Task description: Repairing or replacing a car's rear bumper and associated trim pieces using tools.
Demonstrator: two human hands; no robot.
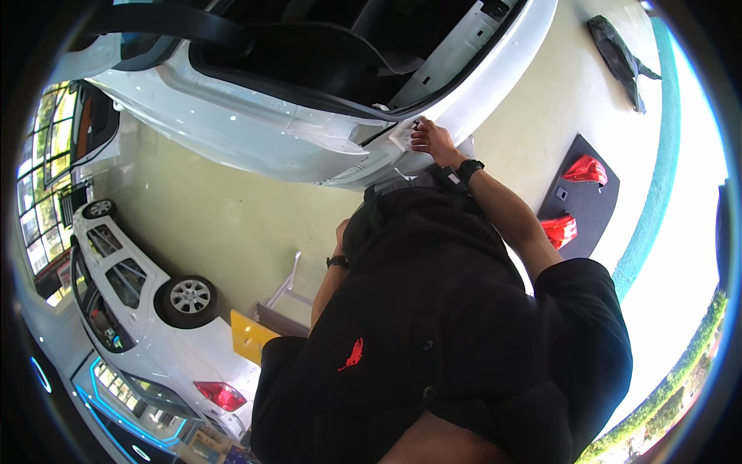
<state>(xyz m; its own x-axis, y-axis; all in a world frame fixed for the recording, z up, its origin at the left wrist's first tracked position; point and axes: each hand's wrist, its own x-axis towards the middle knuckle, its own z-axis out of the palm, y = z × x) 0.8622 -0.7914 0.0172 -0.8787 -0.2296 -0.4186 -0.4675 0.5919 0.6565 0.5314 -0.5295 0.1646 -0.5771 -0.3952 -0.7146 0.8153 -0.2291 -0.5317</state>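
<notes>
In front of me is a white car body (247,135) with its rear opening uncovered and bare metal along the sill. My right hand (434,142) is at the car's rear corner, just below the dark rubber seal (371,112). Its fingers are curled together against the pale panel there; whatever they may pinch is too small to make out. My left hand (341,235) hangs low beside my waist, largely covered by my black shirt, so its fingers do not show.
Two red tail lights (585,170) lie on a dark board (599,205) on the floor at right. Beyond them lies a crumpled dark trim piece (616,58). Another white car (166,329) stands at left, near a yellow panel (250,337) and a light metal frame (287,286).
</notes>
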